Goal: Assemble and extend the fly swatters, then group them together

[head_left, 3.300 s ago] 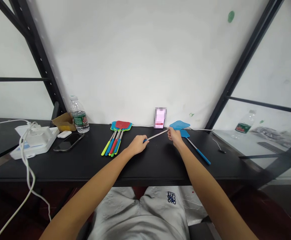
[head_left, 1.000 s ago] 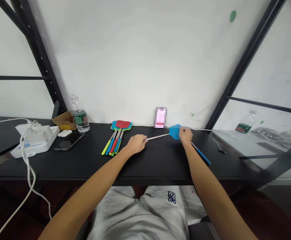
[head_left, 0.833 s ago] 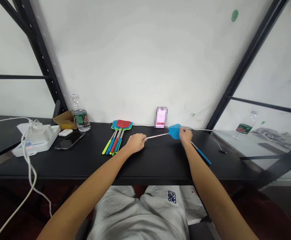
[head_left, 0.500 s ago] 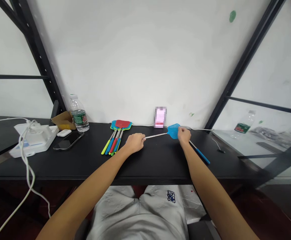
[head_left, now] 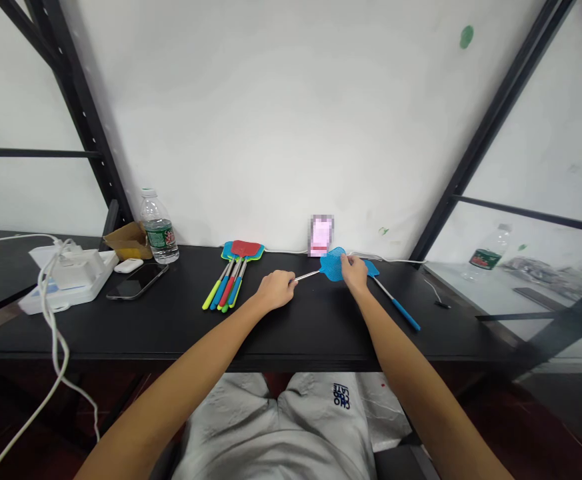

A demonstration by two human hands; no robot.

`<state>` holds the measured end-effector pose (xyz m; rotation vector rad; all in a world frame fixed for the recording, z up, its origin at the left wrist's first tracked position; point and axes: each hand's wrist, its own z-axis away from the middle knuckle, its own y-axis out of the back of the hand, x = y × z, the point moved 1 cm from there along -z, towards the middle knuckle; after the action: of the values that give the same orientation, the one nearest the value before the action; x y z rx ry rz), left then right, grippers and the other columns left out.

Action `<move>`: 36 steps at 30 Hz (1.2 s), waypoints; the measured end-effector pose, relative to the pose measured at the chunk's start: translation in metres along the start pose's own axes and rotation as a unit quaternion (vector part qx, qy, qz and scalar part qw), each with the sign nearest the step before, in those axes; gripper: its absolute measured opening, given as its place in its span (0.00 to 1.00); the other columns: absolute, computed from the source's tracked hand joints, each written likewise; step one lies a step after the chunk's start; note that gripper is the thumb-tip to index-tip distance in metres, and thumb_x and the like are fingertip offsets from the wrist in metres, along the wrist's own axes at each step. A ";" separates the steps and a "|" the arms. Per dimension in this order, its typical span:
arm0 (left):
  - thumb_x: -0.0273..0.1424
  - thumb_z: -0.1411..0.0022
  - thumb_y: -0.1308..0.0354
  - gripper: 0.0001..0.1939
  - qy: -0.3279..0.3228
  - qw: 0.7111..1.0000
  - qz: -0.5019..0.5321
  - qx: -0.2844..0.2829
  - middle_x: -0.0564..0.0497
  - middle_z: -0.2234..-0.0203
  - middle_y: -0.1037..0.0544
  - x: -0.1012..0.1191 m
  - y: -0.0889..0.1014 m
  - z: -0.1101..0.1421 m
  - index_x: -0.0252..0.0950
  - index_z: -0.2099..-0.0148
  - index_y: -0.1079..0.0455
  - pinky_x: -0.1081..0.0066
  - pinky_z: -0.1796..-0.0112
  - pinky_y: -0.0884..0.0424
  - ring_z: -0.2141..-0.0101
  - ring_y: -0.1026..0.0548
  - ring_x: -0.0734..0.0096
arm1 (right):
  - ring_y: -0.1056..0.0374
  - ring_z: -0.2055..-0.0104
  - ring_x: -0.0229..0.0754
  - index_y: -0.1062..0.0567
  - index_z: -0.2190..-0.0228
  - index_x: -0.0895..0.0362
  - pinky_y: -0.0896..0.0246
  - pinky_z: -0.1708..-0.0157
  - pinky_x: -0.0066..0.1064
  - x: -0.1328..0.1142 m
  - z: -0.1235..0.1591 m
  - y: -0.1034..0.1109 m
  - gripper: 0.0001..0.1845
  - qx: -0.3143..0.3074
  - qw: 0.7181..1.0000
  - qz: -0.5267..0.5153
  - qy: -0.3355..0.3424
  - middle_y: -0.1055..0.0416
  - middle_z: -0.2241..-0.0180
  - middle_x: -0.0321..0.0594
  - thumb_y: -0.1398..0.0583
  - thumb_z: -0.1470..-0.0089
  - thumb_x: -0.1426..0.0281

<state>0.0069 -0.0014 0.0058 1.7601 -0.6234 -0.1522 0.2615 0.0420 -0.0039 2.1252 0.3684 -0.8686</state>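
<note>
A blue fly swatter (head_left: 331,265) is stretched between my hands above the black desk. My left hand (head_left: 277,289) is closed around its handle end, which the fingers hide, with a short stretch of metal shaft showing. My right hand (head_left: 355,272) pinches the edge of its mesh head. Behind and right of that hand lies a second blue fly swatter (head_left: 405,313), its head partly covered. To the left, a pile of fly swatters (head_left: 245,249) with red, blue and green parts lies with handles toward me.
A water bottle (head_left: 159,230), small cardboard box (head_left: 129,240), white earphone case (head_left: 129,266), dark phone (head_left: 137,281) and white power strip (head_left: 71,280) occupy the left side. A blurred-out upright screen (head_left: 321,235) leans on the wall. A cable end (head_left: 441,304) lies right.
The held swatter's head and my right hand have shifted left, toward my left hand, and less shaft shows between them. More of the second swatter's head is uncovered.
</note>
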 end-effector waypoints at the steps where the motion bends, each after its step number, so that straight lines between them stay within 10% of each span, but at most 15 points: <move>1: 0.37 0.34 0.54 0.14 0.004 1.000 0.001 0.006 0.47 0.63 0.22 -0.001 0.000 -0.001 0.40 0.61 0.28 0.69 0.64 0.35 0.61 0.25 0.62 | 0.31 0.54 0.52 0.23 0.62 0.62 0.43 0.54 0.34 0.001 -0.002 0.002 0.24 -0.002 1.000 0.000 -0.004 0.25 0.59 0.53 0.51 0.40 0.58; 16: 0.36 0.31 0.59 0.16 0.161 0.958 0.053 0.232 0.45 0.70 0.24 -0.023 0.025 -0.009 0.35 0.58 0.32 0.69 0.64 0.37 0.65 0.25 0.63 | 0.42 0.42 0.62 0.34 0.48 0.64 0.49 0.46 0.48 0.024 -0.010 0.031 0.30 -0.002 0.958 0.185 -0.221 0.40 0.46 0.64 0.42 0.48 0.60; 36: 0.33 0.42 0.46 0.19 0.344 0.936 -0.059 0.046 0.31 0.54 0.26 -0.064 0.045 -0.001 0.31 0.50 0.29 0.57 0.56 0.32 0.52 0.27 0.48 | 0.29 0.56 0.57 0.24 0.59 0.64 0.35 0.61 0.41 0.022 -0.012 0.027 0.22 -0.151 0.948 0.262 -0.100 0.28 0.61 0.62 0.37 0.53 0.63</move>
<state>-0.0615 0.0238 0.0339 1.7887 -0.0134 0.4080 0.2964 0.0329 0.0018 1.7087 -0.1614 -0.6532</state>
